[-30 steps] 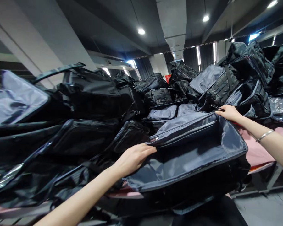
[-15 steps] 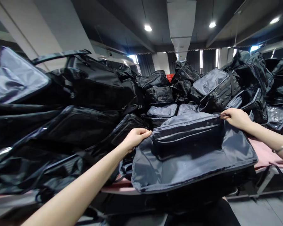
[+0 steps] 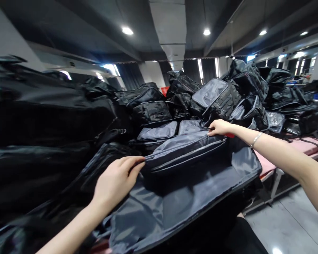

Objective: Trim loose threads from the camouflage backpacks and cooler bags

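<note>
Black bags [image 3: 151, 106] are stacked in a heap across the pink table [image 3: 294, 150], several lying open with grey lining [image 3: 210, 91] exposed. Ceiling lights [image 3: 127, 30] and a duct [image 3: 172, 35] run overhead. The grey floor [image 3: 288, 225] lies at lower right.

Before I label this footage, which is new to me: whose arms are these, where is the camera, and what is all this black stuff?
The camera sits on a person's head, looking down at their own bare hands. The left hand pinches the near corner of a grey-lined inner pocket panel in an open black fabric bag. The right hand, a silver bracelet on its wrist, grips the panel's far corner. Behind, many similar black bags lie heaped on a pink-topped table.
</note>
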`<state>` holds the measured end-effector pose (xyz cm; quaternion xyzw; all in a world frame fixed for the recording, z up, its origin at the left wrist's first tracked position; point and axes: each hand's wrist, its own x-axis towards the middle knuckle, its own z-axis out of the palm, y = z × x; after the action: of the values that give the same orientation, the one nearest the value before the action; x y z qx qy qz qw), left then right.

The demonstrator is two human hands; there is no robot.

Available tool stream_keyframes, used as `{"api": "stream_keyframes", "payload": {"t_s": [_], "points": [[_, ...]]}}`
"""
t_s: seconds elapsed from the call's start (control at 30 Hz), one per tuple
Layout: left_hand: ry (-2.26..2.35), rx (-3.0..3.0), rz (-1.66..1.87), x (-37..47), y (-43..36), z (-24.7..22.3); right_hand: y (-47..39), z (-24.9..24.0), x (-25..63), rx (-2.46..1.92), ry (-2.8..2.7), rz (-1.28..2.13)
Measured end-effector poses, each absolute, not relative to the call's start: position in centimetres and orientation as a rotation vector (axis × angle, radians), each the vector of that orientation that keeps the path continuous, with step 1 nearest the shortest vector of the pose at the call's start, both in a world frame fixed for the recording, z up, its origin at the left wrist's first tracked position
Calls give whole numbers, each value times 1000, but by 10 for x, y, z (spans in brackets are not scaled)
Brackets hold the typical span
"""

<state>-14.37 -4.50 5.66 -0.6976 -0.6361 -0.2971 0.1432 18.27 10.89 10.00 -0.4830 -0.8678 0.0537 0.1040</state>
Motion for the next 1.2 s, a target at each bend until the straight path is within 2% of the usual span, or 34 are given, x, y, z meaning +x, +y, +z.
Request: {"api": "stream_keyframes", "payload": {"t_s": [0.1, 0.23, 0.37, 0.57, 0.9, 1.2], "points": [[-1534, -2171, -788, -107, -31, 57, 112, 103, 182, -1443, -2571, 245], [-1460, -2371, -716, -57, 3, 60, 113, 100, 182, -1448, -2552, 288], [-1712, -2394, -690, -34, 32, 70, 108, 95, 186, -1434, -2516, 274], [-2059, -2526, -718, -46, 45, 77, 82, 83, 184, -1294, -2319, 135], [-2028, -2636, -924, -48, 44, 74, 84, 70, 183, -420, -2325, -841], [-2060, -2625, -869, -48, 43, 74, 71, 69, 180, -379, -2280, -1124]]}}
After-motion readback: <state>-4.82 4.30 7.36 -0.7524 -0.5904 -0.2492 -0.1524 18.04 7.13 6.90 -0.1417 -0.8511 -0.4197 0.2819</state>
